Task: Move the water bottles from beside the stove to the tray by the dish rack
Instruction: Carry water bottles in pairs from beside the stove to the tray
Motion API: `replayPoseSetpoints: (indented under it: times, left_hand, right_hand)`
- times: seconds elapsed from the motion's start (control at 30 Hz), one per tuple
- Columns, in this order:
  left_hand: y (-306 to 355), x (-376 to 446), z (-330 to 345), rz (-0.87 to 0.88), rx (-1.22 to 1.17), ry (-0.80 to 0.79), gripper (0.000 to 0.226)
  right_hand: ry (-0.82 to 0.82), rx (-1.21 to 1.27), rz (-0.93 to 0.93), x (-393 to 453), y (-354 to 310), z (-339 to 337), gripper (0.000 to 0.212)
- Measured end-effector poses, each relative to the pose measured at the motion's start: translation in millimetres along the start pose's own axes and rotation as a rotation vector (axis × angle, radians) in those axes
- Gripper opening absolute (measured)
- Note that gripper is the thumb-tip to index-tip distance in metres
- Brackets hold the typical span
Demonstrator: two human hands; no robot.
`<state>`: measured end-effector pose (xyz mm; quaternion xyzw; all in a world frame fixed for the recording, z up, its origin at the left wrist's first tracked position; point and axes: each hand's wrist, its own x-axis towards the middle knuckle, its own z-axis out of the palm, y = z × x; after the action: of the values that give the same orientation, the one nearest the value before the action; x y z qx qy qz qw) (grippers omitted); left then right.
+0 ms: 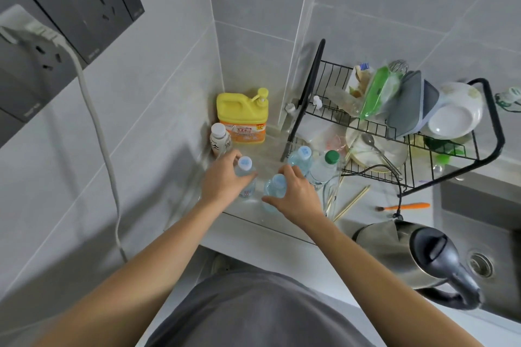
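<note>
Head view looks straight down on both arms reaching into the corner, where a clear tray (282, 229) sits on the tabletop (375, 197) just beside the dish rack (400, 149). The left hand (225, 182) has its grip curled round the shoulder of a blue-capped bottle (244, 164), fingers wrapped high near the cap, probably because the neck gives the firmest hold for lowering it upright. The right hand (296, 191) grips a second blue-capped bottle (277, 182) the same way, thumb spread toward the person and fingers curled over its far side. Both bottles stand upright inside the tray's outline; whether their bases already rest on the tray floor cannot be told, since the hands hide them. Just beyond the right hand stands a third blue-capped bottle (303, 153), and beside it to the right a green-capped bottle (328, 162), both close against the rack, which suggests the tray is being filled from its far edge toward the person. Beyond the left hand are a white-capped bottle (218, 135) and a yellow detergent jug (242, 118) in the corner. Nearer the person than the right hand stands a steel kettle (414, 253) next to the sink, so the arm has room to withdraw
</note>
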<state>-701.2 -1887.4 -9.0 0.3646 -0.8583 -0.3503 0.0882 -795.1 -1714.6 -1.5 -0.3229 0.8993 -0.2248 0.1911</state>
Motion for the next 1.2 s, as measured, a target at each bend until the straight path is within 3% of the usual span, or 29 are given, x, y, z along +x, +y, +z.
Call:
replayPoseSetpoints:
  times: [0.13,0.3,0.47,0.7,0.83,1.2]
  left_hand:
    - [5,11,-20,0.131,0.085,-0.093,0.032]
    - [8,16,-33,0.223,0.228,-0.235,0.027]
    - [11,21,-38,0.279,0.302,-0.306,0.025]
    - [19,42,-44,0.321,0.369,-0.316,0.018]
    - [32,60,-45,0.332,0.381,-0.304,0.025]
    - [52,95,-22,0.289,0.371,-0.284,0.014]
  right_hand:
    - [0.044,-0.033,-0.114,-1,4,-14,0.051]
    - [-0.101,-0.153,-0.164,7,7,-36,0.046]
    - [-0.105,-0.335,-0.236,21,-2,-50,0.035]
    - [-0.070,-0.521,-0.293,52,-31,-65,0.041]
    - [-0.073,-0.643,-0.292,73,-45,-73,0.041]
    - [-0.056,-0.743,-0.234,99,-57,-84,0.031]
